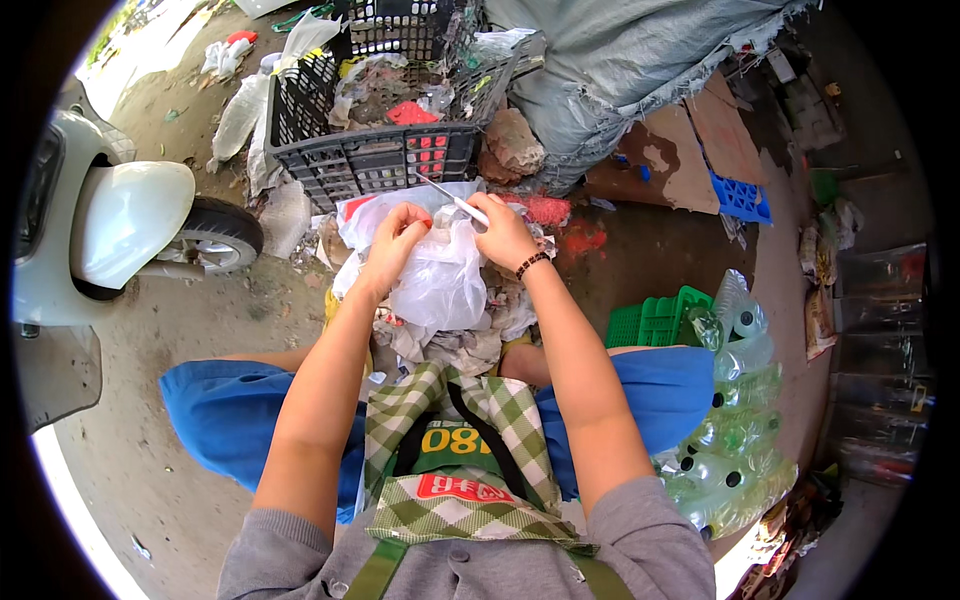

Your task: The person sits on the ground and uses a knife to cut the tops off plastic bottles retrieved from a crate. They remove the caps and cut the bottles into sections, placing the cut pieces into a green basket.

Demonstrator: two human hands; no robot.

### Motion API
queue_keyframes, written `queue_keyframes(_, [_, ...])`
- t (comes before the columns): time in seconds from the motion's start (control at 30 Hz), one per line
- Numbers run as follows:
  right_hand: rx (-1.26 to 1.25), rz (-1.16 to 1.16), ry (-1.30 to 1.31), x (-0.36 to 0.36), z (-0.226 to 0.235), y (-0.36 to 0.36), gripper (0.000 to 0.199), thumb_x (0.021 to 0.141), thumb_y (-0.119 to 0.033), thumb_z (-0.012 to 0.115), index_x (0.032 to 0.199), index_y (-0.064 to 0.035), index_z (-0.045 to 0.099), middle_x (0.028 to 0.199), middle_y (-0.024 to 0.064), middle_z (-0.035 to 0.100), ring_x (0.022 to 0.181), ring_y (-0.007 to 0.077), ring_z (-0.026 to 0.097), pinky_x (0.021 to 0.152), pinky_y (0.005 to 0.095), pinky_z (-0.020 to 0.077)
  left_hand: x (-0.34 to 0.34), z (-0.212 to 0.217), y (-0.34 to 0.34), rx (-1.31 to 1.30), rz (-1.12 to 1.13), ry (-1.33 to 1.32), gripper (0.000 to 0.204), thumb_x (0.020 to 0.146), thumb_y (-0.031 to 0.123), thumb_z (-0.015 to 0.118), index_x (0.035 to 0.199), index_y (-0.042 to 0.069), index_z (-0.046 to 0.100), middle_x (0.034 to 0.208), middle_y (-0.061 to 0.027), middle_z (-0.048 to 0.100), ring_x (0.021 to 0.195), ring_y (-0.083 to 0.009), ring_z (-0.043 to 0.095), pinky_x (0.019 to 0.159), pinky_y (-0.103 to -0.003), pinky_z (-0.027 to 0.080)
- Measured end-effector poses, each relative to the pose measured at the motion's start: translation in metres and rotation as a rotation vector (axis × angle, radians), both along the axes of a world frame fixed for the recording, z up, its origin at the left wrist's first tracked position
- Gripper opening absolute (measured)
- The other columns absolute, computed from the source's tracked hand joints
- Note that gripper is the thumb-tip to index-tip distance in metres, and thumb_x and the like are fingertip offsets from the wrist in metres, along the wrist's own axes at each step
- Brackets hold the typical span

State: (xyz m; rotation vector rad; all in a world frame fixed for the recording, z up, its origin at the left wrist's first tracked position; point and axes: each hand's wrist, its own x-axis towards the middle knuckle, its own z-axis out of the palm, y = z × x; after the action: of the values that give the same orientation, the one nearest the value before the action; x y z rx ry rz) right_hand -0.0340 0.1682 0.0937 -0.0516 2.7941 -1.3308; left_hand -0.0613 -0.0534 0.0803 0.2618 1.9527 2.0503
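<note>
Bare dirt floor (150, 330) lies open at nine o'clock of the hands. A black crate (370, 150) blocks twelve o'clock, a scooter wheel (215, 232) ten, green crate (655, 320) and bottles (735, 420) four.

The person wears a grey top with pushed-up sleeves, blue trousers (230, 425) and a green-and-white checked apron (470, 470); above the apron, a dark beaded bracelet (532, 264) circles the right wrist.

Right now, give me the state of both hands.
Left hand: closed on the clear plastic bag.
Right hand: closed on a thin blade-like tool.
</note>
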Motion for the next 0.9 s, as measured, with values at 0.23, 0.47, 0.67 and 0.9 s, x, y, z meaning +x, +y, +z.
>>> queue_keyframes(0.23, [-0.126, 0.183, -0.072, -0.02, -0.006, 0.011, 0.043, 0.08, -0.024, 0.081, 0.112, -0.0073, 0.059, 0.103, 0.0076, 0.063, 0.095, 0.0235, 0.061, 0.082, 0.0359, 0.0492, 0.007, -0.03, 0.001, 0.011, 0.044, -0.048, 0.012, 0.09, 0.005, 0.062, 0.102, 0.004, 0.064, 0.088, 0.0031, 0.058, 0.08, -0.0055, 0.05, 0.072, -0.021, 0.042])
queue_keyframes(0.47, [-0.205, 0.016, -0.067, -0.005, -0.014, 0.03, 0.046, 0.083, -0.028, 0.082, 0.113, -0.0043, 0.057, 0.087, 0.0046, 0.063, 0.078, 0.0137, 0.056, 0.071, 0.0323, 0.0482, 0.058, -0.049, 0.063, -0.241, 0.217, 0.221, 0.026, 0.09, 0.007, 0.069, 0.113, 0.003, 0.057, 0.09, -0.0072, 0.058, 0.083, -0.0193, 0.057, 0.077, -0.03, 0.047])
queue_keyframes(0.67, [-0.33, -0.223, -0.026, -0.009, -0.027, 0.041, 0.04, 0.082, -0.022, 0.083, 0.109, -0.0021, 0.062, 0.078, 0.003, 0.062, 0.065, 0.0109, 0.054, 0.059, 0.0301, 0.046, 0.083, -0.154, 0.021, -0.673, 0.03, 0.172, 0.039, 0.083, 0.02, 0.076, 0.112, 0.001, 0.059, 0.095, -0.0146, 0.062, 0.091, -0.0353, 0.062, 0.083, -0.041, 0.05])
queue_keyframes(0.9, [-0.234, -0.365, 0.026, 0.011, -0.042, 0.031, 0.036, 0.079, -0.021, 0.084, 0.101, -0.0003, 0.064, 0.074, 0.0051, 0.063, 0.062, 0.0136, 0.055, 0.058, 0.0313, 0.0469, 0.042, -0.059, 0.024, -0.472, 0.152, 0.139, 0.04, 0.084, 0.016, 0.073, 0.121, 0.004, 0.063, 0.114, -0.0164, 0.063, 0.104, -0.0286, 0.063, 0.09, -0.037, 0.051])
